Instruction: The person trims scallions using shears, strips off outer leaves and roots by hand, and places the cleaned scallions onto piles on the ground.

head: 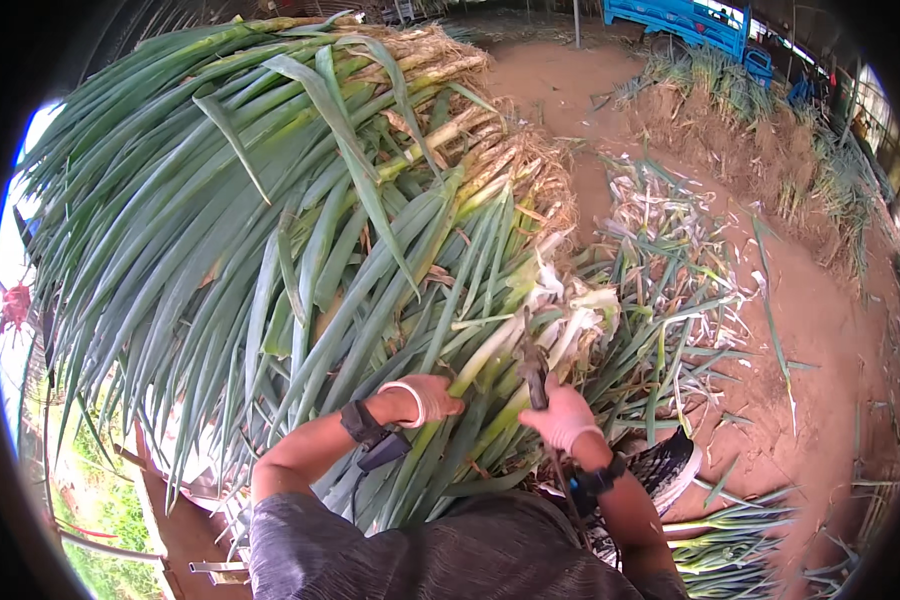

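Note:
My left hand [429, 399], in a pale glove, grips a large green onion stalk [484, 358] near where its white shaft turns green. My right hand [562, 417], gloved too, is closed around the dark handle of a tool [535, 375] whose thin end points up beside the white shafts; its exact kind is unclear. Torn whitish outer layers [589, 304] lie just above the tool. A tall heap of large green onions [217, 217] fills the left and centre, with roots [547, 169] toward the right and long leaves hanging left.
Peeled leaves and skins [667, 247] are scattered on the dirt floor [802, 330] to the right. More rooted onions [765, 150] stand in a row at upper right, near a blue vehicle [690, 26]. Trimmed onions [727, 544] lie at lower right. A metal bar [217, 568] is at lower left.

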Tool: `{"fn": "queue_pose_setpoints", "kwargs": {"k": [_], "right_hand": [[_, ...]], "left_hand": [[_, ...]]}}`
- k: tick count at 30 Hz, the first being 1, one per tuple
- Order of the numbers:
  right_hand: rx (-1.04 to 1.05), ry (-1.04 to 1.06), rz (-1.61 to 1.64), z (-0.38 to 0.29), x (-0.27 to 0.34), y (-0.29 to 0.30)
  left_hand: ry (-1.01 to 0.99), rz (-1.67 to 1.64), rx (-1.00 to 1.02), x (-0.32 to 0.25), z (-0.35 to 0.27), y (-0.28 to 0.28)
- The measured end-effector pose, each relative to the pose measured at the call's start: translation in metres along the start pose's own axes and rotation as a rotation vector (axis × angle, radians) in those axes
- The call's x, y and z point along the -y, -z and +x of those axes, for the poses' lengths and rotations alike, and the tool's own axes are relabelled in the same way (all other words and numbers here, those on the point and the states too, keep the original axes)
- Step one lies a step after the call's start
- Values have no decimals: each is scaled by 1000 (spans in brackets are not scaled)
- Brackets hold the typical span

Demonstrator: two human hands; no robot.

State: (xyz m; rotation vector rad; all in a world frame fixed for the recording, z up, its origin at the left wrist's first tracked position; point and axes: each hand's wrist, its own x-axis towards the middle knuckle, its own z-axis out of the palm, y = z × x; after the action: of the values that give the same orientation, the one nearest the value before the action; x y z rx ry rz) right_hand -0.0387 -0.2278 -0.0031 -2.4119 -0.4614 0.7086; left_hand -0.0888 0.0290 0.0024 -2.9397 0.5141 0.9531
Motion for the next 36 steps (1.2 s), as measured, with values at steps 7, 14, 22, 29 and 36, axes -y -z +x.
{"fn": "queue_pose_setpoints", "kwargs": {"k": [7,14,22,29,36], "right_hand": [[-100,-173,19,65,-6,17],[-32,104,20,-19,-2,-5],[-17,-26,50,19,-1,10],[6,-184,150,65,3,24],[-71,62,-54,13,-7,-7]], "left_hand": [[-95,140,-32,-24,-18,24],[15,64,-3,-20,-21,26],[387,-396,-26,-20,-16,23],[128,-454,-121,22,-12,-30],[-460,-213,-414,20,-32,5]]}}
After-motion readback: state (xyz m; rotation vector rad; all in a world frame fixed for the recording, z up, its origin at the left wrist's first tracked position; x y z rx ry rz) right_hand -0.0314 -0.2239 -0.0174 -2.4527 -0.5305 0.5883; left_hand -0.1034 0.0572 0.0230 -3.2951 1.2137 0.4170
